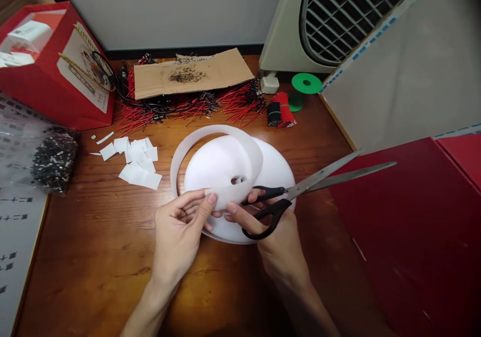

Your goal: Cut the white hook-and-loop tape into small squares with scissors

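Pinching a white foam strip [229,195] between thumb and fingers, the left hand [178,231] holds it just beside the right hand [278,236], whose fingers curl through black-handled scissors [300,190], blades open; a slipping strip could draw those fingertips onto the blades.

Person's left hand [177,229] and right hand [280,241] are bare and slim-fingered, with fingernails [212,198] trimmed short. Left forearm [154,302] and right forearm [300,297] are likewise uncovered, both running past the lower edge of view.
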A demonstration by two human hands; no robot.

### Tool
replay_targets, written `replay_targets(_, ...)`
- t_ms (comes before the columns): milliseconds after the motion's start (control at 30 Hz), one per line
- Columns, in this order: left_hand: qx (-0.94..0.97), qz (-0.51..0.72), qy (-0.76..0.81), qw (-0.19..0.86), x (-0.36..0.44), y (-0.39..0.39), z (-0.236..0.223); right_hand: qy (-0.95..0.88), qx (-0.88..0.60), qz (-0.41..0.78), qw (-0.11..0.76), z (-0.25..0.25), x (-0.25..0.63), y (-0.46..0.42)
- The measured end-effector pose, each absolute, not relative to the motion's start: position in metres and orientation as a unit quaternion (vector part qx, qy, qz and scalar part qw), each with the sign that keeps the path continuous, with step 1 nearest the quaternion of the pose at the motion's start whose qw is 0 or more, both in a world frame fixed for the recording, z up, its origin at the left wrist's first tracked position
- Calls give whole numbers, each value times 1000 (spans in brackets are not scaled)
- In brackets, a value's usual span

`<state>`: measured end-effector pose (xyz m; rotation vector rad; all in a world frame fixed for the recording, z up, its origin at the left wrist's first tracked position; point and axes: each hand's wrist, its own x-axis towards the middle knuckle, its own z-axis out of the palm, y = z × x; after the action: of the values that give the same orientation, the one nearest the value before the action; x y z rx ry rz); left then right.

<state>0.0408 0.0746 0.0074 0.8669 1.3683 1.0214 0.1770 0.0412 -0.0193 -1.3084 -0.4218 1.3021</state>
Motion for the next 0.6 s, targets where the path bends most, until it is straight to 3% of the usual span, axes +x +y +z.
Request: replay_targets(600, 346, 448, 534, 628, 41, 76, 3, -200, -587, 528, 580, -21, 174, 42)
